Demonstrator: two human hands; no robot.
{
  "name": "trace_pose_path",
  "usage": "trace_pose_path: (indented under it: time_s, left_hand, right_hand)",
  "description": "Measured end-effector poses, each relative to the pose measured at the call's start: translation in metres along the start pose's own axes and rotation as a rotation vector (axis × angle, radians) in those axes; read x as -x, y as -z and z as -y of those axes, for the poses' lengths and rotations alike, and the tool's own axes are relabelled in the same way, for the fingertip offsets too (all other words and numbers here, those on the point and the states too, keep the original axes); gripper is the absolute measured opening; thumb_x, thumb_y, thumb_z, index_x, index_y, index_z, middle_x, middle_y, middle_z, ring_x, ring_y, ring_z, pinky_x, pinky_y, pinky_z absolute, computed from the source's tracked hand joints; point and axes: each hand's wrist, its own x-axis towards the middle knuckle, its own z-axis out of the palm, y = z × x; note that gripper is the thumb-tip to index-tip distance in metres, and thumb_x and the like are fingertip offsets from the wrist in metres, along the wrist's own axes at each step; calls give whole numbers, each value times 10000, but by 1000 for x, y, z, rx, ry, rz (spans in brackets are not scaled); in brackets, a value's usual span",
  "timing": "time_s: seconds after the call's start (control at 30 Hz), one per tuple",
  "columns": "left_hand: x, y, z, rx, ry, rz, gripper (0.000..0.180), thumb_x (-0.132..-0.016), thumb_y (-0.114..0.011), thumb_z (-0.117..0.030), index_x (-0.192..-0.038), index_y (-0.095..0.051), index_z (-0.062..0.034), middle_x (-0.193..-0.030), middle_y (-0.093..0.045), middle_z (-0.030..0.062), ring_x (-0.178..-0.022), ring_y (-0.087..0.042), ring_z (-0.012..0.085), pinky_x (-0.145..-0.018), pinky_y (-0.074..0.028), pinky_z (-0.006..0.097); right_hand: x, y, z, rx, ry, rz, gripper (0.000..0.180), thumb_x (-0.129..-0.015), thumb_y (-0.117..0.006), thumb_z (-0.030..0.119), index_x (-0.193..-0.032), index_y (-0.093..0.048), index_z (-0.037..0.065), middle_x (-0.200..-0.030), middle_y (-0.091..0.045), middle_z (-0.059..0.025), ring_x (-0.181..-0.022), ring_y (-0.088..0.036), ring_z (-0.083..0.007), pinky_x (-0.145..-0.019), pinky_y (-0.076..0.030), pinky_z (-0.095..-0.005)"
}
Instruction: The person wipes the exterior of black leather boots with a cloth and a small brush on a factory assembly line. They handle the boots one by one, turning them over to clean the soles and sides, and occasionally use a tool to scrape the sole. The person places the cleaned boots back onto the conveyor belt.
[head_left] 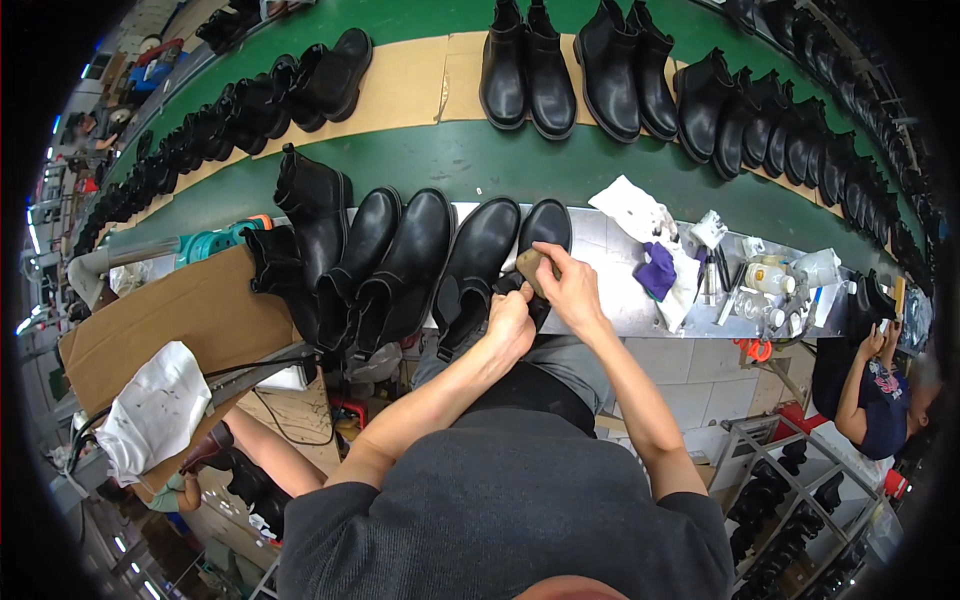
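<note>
Metal bench top (622, 308) with black boots (420, 240), stained cloth (630, 207), small bottles (768, 278)

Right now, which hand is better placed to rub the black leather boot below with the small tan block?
Probably the right hand: it holds the block over the boot, while the left hand is near the boot's shaft.

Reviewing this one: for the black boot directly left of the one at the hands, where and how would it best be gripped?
Probably by the shaft of that boot, coming from the near side. Its toe points away and its open top lies nearest, while another black boot sits close on its left, leaving little room for fingers along the side.
</note>
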Motion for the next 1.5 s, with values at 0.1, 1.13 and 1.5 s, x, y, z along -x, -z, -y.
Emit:
trace_pose_path:
  time_s: [0.1,1.13,1.5]
  left_hand:
    - [4,-4,-2,1,55,-34,146,-888,-527,41,-1009,-597,-3,-976,-628,72,-909,-577,190,-870,-442,335]
    - [257,-14,-200,-232,-1689,1343,309,-935,-453,-135,-1161,-521,65,-1177,-544,184,-1104,-509,292,-974,-380,394]
    - [296,-2,-165,339,-2213,1555,244,-952,-356,-4,-1148,-473,83,-1103,-537,170,-1046,-510,264,-937,-401,394]
  right_hand:
    - [-27,-13,-13,17,-63,-103,273,-887,-521,227,-1092,-651,103,-853,-672,-189,-799,-661,-362,-697,-510,-412]
    - [46,46,-49,631,-172,-356,437,-898,-564,312,-1260,-521,72,-1210,-472,-186,-1060,-463,-360,-848,-450,-456]
    - [70,10,35,72,-235,32,735,-854,-604,456,-1316,-411,-83,-1236,-485,-270,-1027,-589,-387,-901,-469,-415]
